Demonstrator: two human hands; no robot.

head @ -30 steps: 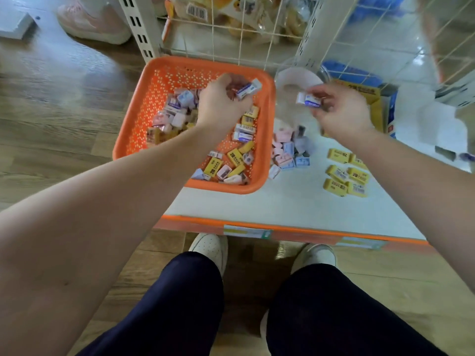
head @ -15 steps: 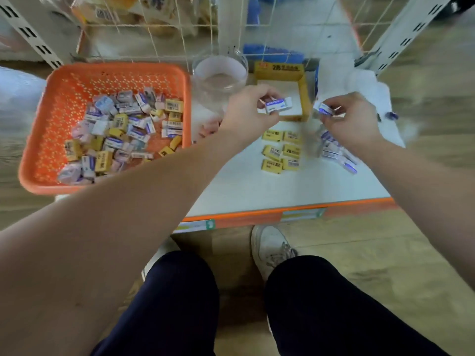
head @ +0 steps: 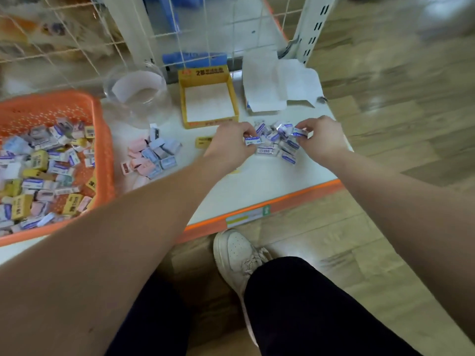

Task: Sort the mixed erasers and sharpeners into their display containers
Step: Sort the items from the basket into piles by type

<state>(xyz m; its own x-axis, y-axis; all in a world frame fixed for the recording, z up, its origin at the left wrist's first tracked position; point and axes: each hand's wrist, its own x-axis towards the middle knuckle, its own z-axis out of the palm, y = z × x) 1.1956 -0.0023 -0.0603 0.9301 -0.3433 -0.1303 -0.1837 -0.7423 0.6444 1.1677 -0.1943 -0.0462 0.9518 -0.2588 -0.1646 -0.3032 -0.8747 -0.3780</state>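
I note the left hand [head: 230, 143] low over the white shelf surface [head: 257, 183] toward its right edge, thumb and fingertips pinching a small white-and-blue wrapped eraser [head: 251, 140]. The right hand [head: 322, 140] is just beside that edge, fingers curled and pinching a second white-and-blue wrapped eraser [head: 300, 132]. Between the two hands lies a loose heap of matching white-and-blue erasers [head: 279, 145]; both held pieces are at its top, but I cannot tell whether they touch it. A single flat yellow eraser [head: 203, 142] lies just left of the left hand. A cluster of pink and pale-blue sharpeners [head: 154, 155] sits mid-surface. An orange perforated plastic basket [head: 109, 160] of mixed pieces occupies the left edge. Along the back edge stand a clear round plastic tub [head: 133, 84], a yellow open-topped cardboard display box [head: 203, 73] and a white carton with opened flaps [head: 270, 80].
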